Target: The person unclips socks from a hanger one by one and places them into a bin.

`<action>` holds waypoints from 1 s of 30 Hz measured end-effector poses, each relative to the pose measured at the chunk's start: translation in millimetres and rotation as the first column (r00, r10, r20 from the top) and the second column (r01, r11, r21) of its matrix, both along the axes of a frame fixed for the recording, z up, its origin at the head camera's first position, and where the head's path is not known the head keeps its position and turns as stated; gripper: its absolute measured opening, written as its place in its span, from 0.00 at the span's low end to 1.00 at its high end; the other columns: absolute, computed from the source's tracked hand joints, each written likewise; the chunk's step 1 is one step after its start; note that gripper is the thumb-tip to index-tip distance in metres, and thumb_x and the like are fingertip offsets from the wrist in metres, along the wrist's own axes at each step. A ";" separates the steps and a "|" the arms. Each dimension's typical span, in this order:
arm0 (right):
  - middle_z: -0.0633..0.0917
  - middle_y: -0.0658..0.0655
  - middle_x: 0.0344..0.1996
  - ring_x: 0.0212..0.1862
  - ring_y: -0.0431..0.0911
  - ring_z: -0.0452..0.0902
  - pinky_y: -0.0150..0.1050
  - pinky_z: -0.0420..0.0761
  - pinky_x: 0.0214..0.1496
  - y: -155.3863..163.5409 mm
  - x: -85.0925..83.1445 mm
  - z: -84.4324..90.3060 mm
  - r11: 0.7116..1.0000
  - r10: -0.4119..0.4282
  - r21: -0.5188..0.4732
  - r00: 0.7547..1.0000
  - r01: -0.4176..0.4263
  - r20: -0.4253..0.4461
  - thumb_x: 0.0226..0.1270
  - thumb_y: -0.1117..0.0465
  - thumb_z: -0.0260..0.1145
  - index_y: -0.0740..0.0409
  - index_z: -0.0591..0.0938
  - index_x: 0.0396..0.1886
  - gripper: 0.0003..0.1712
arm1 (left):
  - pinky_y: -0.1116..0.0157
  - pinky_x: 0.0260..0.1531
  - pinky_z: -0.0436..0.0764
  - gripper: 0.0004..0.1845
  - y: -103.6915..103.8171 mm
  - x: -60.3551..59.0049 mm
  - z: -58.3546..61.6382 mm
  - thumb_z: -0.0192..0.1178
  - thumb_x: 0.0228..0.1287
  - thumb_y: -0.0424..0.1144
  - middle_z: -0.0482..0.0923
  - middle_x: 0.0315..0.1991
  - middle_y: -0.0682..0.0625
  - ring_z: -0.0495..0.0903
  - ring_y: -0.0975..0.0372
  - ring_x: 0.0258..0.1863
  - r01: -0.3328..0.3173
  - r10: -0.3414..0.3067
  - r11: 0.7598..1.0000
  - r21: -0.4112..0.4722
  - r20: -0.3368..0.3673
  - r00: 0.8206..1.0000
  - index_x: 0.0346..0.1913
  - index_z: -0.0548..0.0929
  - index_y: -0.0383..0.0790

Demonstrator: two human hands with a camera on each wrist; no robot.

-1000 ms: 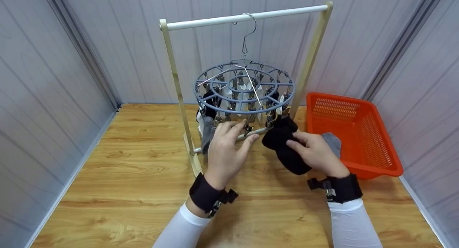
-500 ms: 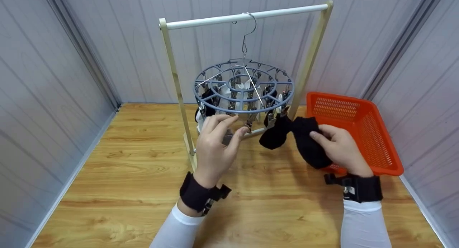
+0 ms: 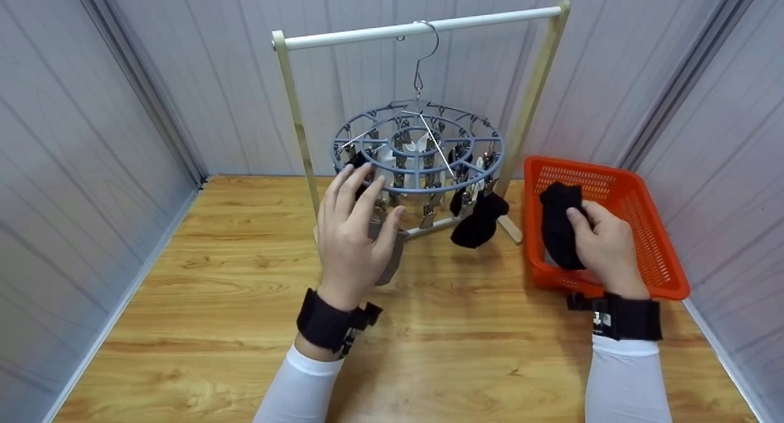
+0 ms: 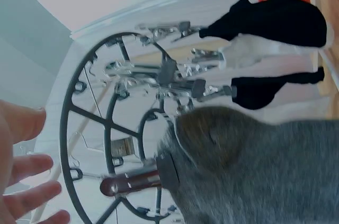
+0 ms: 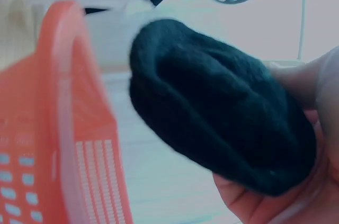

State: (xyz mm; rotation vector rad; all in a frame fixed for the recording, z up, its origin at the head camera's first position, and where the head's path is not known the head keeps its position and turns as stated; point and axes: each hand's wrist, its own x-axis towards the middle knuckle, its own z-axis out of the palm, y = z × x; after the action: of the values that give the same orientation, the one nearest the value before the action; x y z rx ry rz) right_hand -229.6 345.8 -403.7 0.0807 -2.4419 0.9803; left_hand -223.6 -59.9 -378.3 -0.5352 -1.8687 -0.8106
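Note:
My right hand [image 3: 606,245] pinches a black sock [image 3: 560,227] between thumb and fingers, over the orange basket [image 3: 664,251]. In the right wrist view that sock [image 5: 212,107] fills the middle, close beside the basket wall. My left hand [image 3: 349,239], fingers spread and holding nothing, is at the front left of the round grey clip hanger [image 3: 416,189]. Partly behind it hangs a grey sock [image 3: 390,261], seen large and clipped in the left wrist view. Another black sock [image 3: 474,224] dangles from a clip at the hanger's front right.
The hanger's hook hangs on the white bar [image 3: 490,22] of a wooden-legged rack. More black and white socks hang among its metal clips [image 3: 429,215]. Some grey cloth [image 3: 551,261] lies in the basket under the held sock. Panelled walls enclose the wooden surface [image 3: 245,325].
My right hand has carried the black sock rightward, away from the hanging one, to over the basket. My left hand has drawn back left, spreading its fingers. The hanger's socks have swung.

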 end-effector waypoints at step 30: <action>0.76 0.81 0.71 0.64 0.73 0.77 0.67 0.79 0.61 26.6 -20.5 -29.9 0.991 -0.025 0.128 0.866 -0.045 0.499 0.91 0.60 0.47 0.75 0.64 0.84 0.32 | 0.39 0.82 0.66 0.25 -4.3 -3.2 -3.6 0.72 0.78 0.45 0.82 0.71 0.37 0.70 0.35 0.79 -0.010 0.013 0.999 -0.036 0.095 0.995 0.68 0.87 0.32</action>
State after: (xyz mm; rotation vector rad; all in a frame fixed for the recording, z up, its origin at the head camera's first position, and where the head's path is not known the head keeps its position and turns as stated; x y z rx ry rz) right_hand -250.1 372.4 -433.6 -0.1336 -2.9859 0.9243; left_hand -226.8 -64.3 -381.8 -0.5149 -1.9753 -0.8095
